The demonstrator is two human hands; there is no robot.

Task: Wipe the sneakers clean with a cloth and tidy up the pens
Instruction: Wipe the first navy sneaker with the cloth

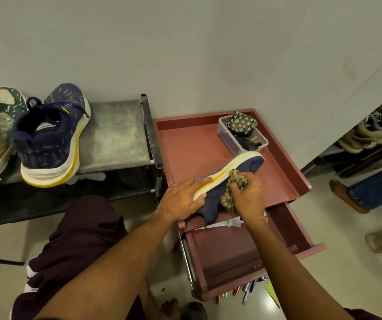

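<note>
Sneaker (243, 163) laid on its side on cabinet top (190, 144). Heel clasped by left hand (183, 199), forefinger stretched along sole. Bunched cloth (232, 190) gripped in right hand (249, 198), pressed against upper. Pens (246, 291) scattered on floor under open drawer (231, 250).

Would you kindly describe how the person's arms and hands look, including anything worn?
The left forearm and right forearm are bare, no sleeves in view. The left hand and right hand are ungloved. A thin reddish thread seems to circle the right wrist.
</note>
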